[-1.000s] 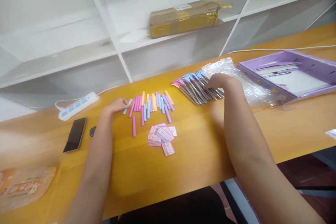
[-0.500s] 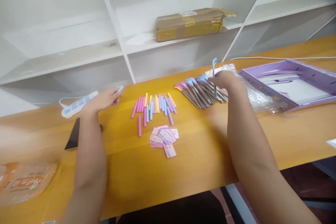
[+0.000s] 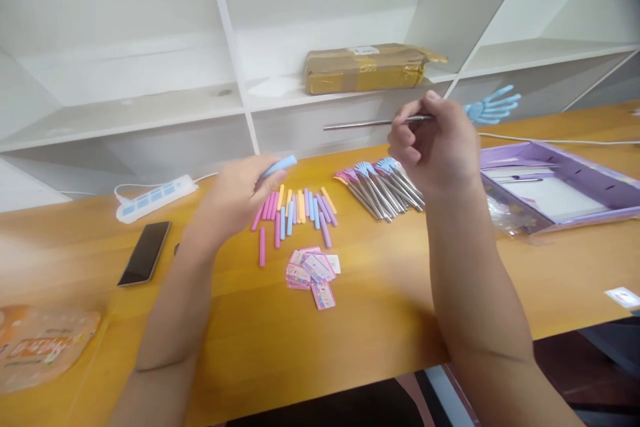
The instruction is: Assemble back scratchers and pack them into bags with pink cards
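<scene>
Held up over the table, my left hand is closed round a light-blue handle sleeve. My right hand grips a back scratcher by its metal rod; its blue hand-shaped head points right and the bare rod end points left toward the sleeve, apart from it. Below lie several pink, yellow, blue and purple handle sleeves. A pile of back scratchers with metal rods rests beneath my right hand. Nearer to me is a small heap of pink printed cards.
A purple box with papers and a pen stands at the right, beside clear plastic wrap. At the left are a power strip, a phone and an orange package. A taped carton sits on the white shelf.
My right hand has lifted the back scratcher off the pile and turned it sideways. My left hand has moved right with the blue sleeve, bringing it closer to the rod.
</scene>
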`<state>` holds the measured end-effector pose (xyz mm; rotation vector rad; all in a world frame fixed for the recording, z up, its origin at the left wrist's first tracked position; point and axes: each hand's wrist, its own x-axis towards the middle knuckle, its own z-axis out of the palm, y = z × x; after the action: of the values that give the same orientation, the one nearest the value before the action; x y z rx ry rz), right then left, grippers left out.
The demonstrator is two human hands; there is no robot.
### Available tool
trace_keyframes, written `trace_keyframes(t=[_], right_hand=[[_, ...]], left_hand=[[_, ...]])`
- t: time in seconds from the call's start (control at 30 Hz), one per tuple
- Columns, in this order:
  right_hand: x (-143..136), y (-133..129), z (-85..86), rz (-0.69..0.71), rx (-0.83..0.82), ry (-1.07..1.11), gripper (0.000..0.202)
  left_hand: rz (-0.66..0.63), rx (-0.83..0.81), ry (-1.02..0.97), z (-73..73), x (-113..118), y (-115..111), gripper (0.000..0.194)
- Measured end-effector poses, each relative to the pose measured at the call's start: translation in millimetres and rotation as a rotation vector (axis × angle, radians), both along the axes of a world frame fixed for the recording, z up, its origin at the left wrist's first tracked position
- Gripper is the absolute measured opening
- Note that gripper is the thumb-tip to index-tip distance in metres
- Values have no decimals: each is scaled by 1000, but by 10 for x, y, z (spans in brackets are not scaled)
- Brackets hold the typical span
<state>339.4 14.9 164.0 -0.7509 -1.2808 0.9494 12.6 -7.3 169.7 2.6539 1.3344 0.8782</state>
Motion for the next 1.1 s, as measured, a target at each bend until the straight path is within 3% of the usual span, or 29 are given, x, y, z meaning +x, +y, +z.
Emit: trace_keyframes(t=[0.17,0.27,0.57,0.73,0.8,0.93,1.1], right_hand=[[-146,-181,43,265,58,78,31],[-211,-208,35,338,37,101,32],[-237,-198,10,404,3,112,33],[-247,-234,13,295,15,95,35],[-251,-235,11,315,20,95,36],[-271,-215,7,398,33,102,37],[-318,-201,-3,363,1,107,41]], left_hand=[[-41,151,-27,20,-16,-95,24],[-51,208,-36,40,-17,-151,23],[-114,349,-38,55,1,-239,25],[-94,380,-4,26,-12,-214,23],[-85,417,-21,23,-21,-203,20],[-108,461,-130,37,-29,-214,17],[-132,442,-339,61,0,-282,14]])
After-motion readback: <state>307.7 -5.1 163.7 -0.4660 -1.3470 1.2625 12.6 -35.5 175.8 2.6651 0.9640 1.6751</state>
